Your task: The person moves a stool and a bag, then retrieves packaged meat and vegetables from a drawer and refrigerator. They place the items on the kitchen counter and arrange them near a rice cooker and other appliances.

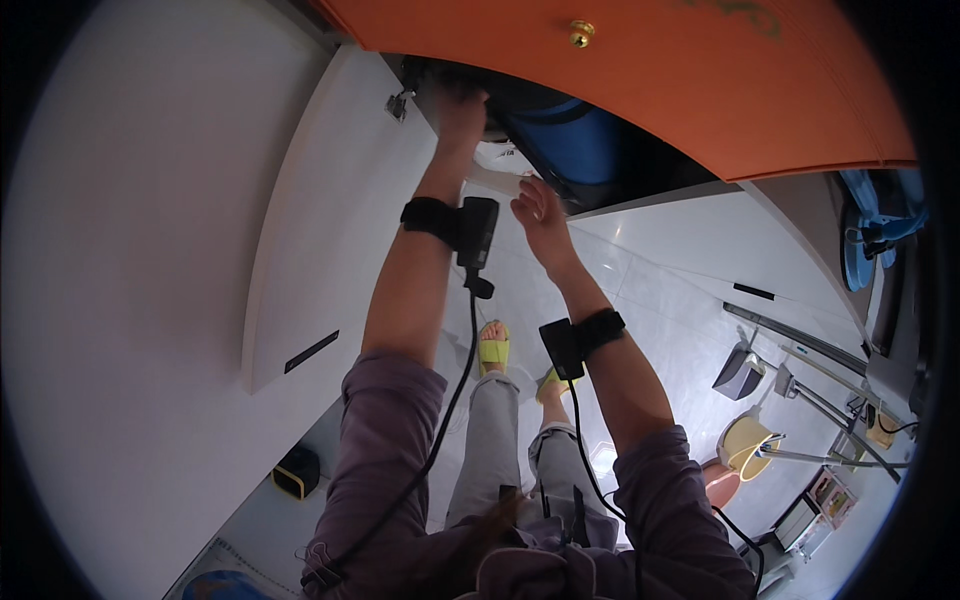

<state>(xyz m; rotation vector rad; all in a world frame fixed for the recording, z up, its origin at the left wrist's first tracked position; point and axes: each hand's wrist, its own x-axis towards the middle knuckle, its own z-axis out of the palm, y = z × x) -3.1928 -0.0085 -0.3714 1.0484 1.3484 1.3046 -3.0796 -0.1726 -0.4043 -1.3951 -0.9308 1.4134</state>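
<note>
My left hand [461,120] reaches into the dark opening of a cabinet and is blurred. Its fingers are partly lost in shadow, so I cannot tell whether it grips anything. Beside it, inside the cabinet, is a blue and black bag-like item [577,146]. A white item bearing writing [504,157] shows below the left hand. My right hand [541,221] hovers near the lower edge of the opening, fingers slightly curled and apart, holding nothing. Above both hands spreads an orange stitched panel [660,82] with a gold-coloured knob [581,34].
A white cabinet door [330,225] with a hinge [396,105] stands open on the left. At right are blue slippers [859,255], a dustpan [740,373], a yellow bucket [748,442] and long handles. Cables run from the black devices strapped to both forearms.
</note>
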